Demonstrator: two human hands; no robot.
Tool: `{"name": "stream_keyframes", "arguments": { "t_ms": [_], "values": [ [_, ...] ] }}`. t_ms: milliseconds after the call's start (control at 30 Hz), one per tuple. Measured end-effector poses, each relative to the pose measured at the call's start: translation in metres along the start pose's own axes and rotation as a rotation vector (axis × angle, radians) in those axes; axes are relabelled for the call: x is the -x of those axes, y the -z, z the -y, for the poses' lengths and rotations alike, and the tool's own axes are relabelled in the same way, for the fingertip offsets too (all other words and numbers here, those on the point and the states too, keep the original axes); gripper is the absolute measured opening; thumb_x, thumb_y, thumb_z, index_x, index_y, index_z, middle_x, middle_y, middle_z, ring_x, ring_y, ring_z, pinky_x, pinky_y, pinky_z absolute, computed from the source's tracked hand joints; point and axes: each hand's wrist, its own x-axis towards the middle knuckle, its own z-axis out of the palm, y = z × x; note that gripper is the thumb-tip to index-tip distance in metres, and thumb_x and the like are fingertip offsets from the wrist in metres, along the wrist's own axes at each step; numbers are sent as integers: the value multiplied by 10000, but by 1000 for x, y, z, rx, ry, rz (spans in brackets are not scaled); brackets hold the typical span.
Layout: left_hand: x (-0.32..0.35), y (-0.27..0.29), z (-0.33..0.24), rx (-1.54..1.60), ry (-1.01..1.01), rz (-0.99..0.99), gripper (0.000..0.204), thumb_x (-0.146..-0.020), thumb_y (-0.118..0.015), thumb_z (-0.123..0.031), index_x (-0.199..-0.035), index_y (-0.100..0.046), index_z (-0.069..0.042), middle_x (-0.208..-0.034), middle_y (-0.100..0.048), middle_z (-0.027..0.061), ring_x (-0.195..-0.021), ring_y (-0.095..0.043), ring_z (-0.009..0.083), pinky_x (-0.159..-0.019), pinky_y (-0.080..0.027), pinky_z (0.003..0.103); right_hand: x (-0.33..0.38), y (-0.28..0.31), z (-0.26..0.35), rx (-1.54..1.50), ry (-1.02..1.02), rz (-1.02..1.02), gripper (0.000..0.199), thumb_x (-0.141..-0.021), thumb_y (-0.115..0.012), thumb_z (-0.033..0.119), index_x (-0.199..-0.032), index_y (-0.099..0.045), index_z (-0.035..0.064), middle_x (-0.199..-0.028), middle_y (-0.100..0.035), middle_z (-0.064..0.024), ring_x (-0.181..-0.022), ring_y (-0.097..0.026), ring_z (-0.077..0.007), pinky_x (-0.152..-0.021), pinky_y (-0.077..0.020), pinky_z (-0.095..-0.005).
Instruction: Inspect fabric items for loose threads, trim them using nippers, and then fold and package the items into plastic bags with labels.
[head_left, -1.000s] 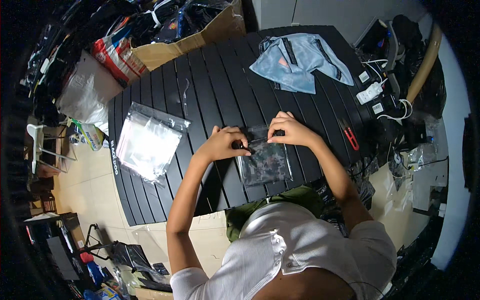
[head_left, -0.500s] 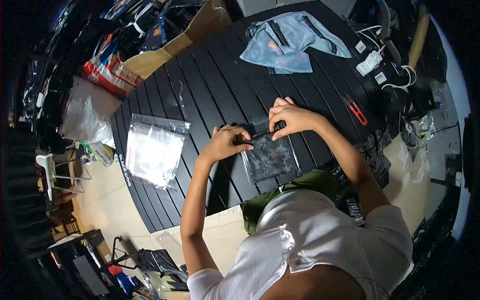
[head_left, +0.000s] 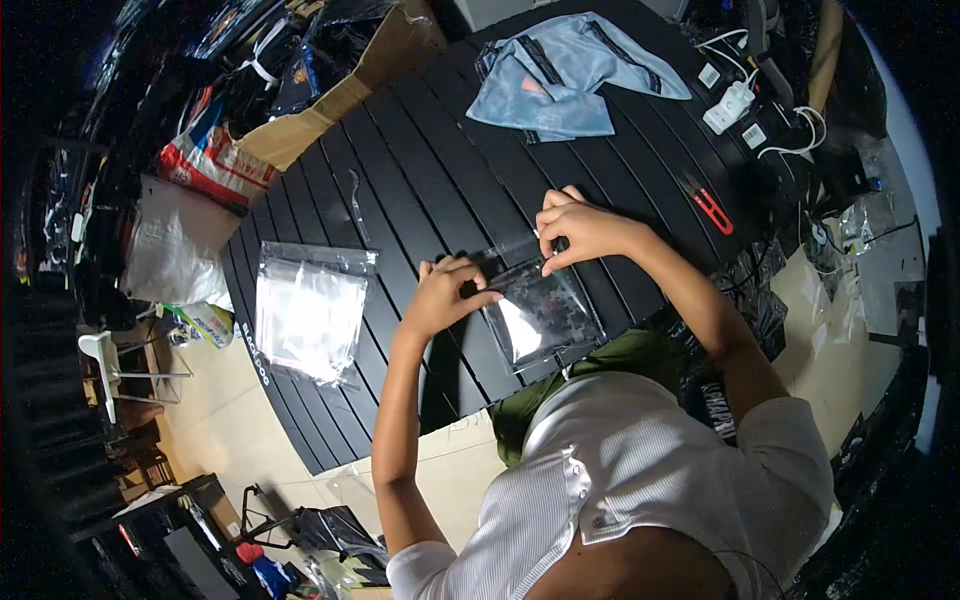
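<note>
A clear plastic bag [head_left: 548,312] with a dark camouflage-patterned folded cloth inside lies at the near edge of the black slatted table [head_left: 430,160]. My left hand [head_left: 445,293] pinches the bag's far left corner between thumb and fingers. At the far right corner, my right hand [head_left: 583,230] grips the same upper edge, its fingers curled. The bag's top strip shows between the two hands. To the left lies a stack of clear plastic bags [head_left: 312,312], shining under the light.
A light blue cloth piece with black strips [head_left: 560,80] lies at the far side. Red-handled thread snips [head_left: 714,208] rest at the right, near a white power adapter [head_left: 730,107] with cables. An opened cardboard box [head_left: 330,100] stands at the far left.
Both hands keep their hold on the bag's upper edge. A bright glare now shows on the bag's left part, where the camouflage pattern was plain before. The whole view has shifted slightly.
</note>
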Motion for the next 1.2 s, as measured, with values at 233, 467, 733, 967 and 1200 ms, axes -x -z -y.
{"name": "stream_keyframes", "arguments": {
  "t_ms": [233,467,733,967,1200],
  "values": [
    [0,-6,2,152,61,4,238,-764,-675,-299,-781,-626,-67,-762,-600,15,-760,-517,167,-770,-279,303,6,-12,-1,-99,9,-66,209,-694,-705,301,-668,-620,112,-762,-549,28,-925,-430,-168,-845,-260,-329],
    [4,-35,-25,-76,191,-724,169,-854,-559,-198,-891,-608,-41,-824,-593,95,-789,-528,237,-798,-330,344,12,-24,20,84,-137,-289,165,-782,-621,207,-889,-568,93,-959,-551,-26,-976,-457,-220,-872,-303,-362],
    [10,-93,-66,-213,251,-432,499,-906,-370,-257,-1359,-306,-58,-1397,-322,107,-1317,-251,248,-1061,-147,479,24,-74,60,257,-276,-252,484,-884,-432,234,-1327,-352,54,-1411,-286,-109,-1330,-208,-261,-1077,-102,-465],
    [12,-94,-63,-365,332,-470,505,-906,-366,-297,-1361,-314,-83,-1430,-254,112,-1332,-197,290,-1059,-98,512,22,-69,62,451,-302,-221,517,-886,-423,294,-1342,-331,69,-1421,-276,-70,-1335,-184,-280,-1046,-64,-562],
    [20,-67,-40,17,733,-780,237,-822,-583,-245,-994,-609,-83,-1094,-506,107,-1050,-371,300,-884,-301,440,11,-52,73,308,-275,-516,567,-805,-595,253,-1300,-391,64,-1336,-379,-114,-1276,-261,-354,-1033,-164,-528]
  ]
}}
